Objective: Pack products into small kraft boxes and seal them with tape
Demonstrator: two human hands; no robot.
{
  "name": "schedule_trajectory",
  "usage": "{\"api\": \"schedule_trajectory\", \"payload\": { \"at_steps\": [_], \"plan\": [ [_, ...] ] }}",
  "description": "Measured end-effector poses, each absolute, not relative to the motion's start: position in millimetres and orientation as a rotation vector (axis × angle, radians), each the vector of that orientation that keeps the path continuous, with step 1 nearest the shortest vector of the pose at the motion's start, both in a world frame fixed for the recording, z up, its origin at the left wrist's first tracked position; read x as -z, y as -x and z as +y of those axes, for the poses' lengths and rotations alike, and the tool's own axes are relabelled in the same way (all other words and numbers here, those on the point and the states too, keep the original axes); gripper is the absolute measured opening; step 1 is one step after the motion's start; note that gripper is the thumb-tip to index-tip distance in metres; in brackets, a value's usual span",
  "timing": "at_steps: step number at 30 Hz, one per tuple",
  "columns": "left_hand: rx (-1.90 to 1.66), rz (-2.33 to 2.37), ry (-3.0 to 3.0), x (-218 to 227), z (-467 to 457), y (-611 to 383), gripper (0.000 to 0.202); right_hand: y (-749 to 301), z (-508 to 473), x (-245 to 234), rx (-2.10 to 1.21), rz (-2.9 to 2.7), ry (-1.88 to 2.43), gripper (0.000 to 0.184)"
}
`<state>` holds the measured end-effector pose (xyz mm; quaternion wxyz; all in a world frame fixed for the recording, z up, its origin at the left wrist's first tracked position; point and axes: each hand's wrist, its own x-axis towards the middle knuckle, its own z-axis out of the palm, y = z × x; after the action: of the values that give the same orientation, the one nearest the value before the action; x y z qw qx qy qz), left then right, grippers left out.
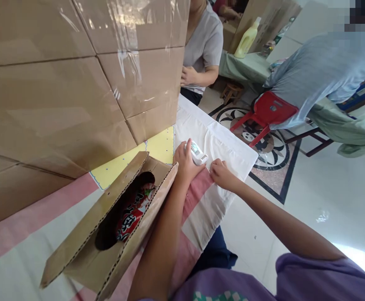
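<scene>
My left hand (183, 161) is wrapped round a small white handheld device (198, 153) with a pale green patch on top, close to the cloth-covered table. What kind of device it is I cannot make out. To its right my right hand (222, 173) is closed at the cloth's edge, fingers curled in; whatever they pinch, if anything, is hidden. Left of my left forearm stands a cardboard box (88, 261) with raised flaps and an oval cutout. Through the cutout shows a red printed packet (132, 217) with dark lettering.
A wall of taped cartons (60, 96) rises on the left. Across the table sits a person in a grey shirt (212, 42). Another person in light blue sits on a red stool (273, 109). A yellow bottle (247, 38) stands on a green-covered table behind.
</scene>
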<state>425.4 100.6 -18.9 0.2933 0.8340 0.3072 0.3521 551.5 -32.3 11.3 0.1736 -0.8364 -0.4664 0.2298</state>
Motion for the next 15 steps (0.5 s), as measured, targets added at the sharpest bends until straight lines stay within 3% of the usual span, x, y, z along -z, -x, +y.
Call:
{"api": "schedule_trajectory", "payload": {
  "at_steps": [7, 12, 15],
  "plan": [
    [-0.933, 0.771, -2.273, 18, 100, -426, 0.105, -542, -73, -42, -0.777, -1.0, 1.872, 0.029],
    [-1.277, 0.502, -2.103, -8, 62, -393, 0.047, -513, -86, -85, -0.899, -0.872, 1.597, 0.033],
    [-1.28, 0.343, -2.256, -44, 25, -337, 0.037, -495, -87, -107, -0.963, -0.92, 1.445, 0.029]
  ]
}}
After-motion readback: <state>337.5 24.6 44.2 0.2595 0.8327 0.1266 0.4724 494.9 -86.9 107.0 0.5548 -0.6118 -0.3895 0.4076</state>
